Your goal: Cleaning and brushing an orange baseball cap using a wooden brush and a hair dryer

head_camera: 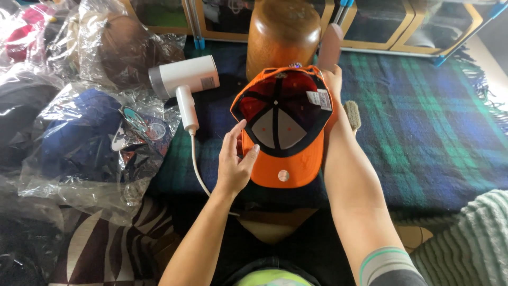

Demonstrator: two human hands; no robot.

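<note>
An orange baseball cap (288,159) lies upside down in front of me, its dark inside and white labels facing up. My left hand (234,161) touches the cap's left rim, thumb and fingers on the edge. My right hand (333,79) reaches along the cap's right side and holds its far rim, the fingers mostly hidden behind the cap. A white hair dryer (185,79) lies to the left on the blanket, its cord running toward me.
A blue and green plaid blanket (423,116) covers the surface. Several caps in clear plastic bags (90,137) pile up at the left. A brown wooden head-shaped block (283,32) stands behind the cap. Yellow-framed shelves (381,26) line the back.
</note>
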